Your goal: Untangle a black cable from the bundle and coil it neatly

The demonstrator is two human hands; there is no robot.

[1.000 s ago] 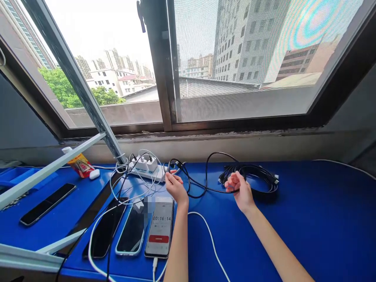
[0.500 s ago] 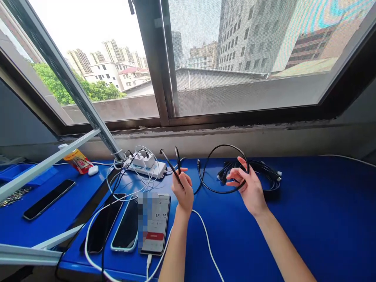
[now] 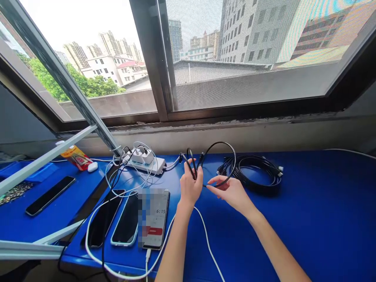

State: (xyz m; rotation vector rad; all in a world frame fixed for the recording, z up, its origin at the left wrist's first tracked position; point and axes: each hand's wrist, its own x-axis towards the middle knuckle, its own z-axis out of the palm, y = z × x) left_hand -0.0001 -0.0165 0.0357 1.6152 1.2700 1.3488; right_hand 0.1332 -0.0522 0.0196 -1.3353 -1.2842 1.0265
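Observation:
My left hand (image 3: pixel 191 187) is closed on the doubled-over ends of a thin black cable (image 3: pixel 217 145), holding them upright above the blue table (image 3: pixel 308 219). My right hand (image 3: pixel 230 191) pinches the same cable's loop lower down, close beside the left hand. The loop arches up between both hands. Behind the right hand lies a coil of black cables (image 3: pixel 258 174) on the table.
A white power strip (image 3: pixel 142 161) with chargers sits near the window sill. Three phones (image 3: pixel 129 219) lie at the table's front left, one showing a timer, with white cables around them. Another phone (image 3: pixel 49 195) and a metal frame stand at far left.
Both hands have come together. The left hand moved right with the cable ends raised; the right hand moved left and closed on the loop, off the coil.

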